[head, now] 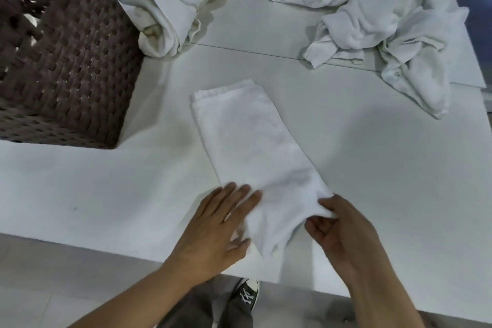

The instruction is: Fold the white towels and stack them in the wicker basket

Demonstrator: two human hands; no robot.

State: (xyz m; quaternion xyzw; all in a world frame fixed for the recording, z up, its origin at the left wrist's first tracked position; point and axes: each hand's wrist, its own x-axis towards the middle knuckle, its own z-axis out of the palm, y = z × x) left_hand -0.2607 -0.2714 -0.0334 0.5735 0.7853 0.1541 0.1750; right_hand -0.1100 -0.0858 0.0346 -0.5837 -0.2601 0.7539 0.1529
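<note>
I take this for a laundry or housekeeping workroom: a plain white table, crumpled white towels heaped at the far side, and a dark wicker basket at the far left. Pale floor tiles run below the near edge.

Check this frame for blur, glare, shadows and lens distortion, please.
Head view: soft, even light, no glare; faint shadows on the table beside the folded towel and under the left hand and right hand; the wicker basket looks smeared at the frame's left edge; the table's seam looks nearly straight, distortion mild; white crumpled towels show little contrast against it.
</note>
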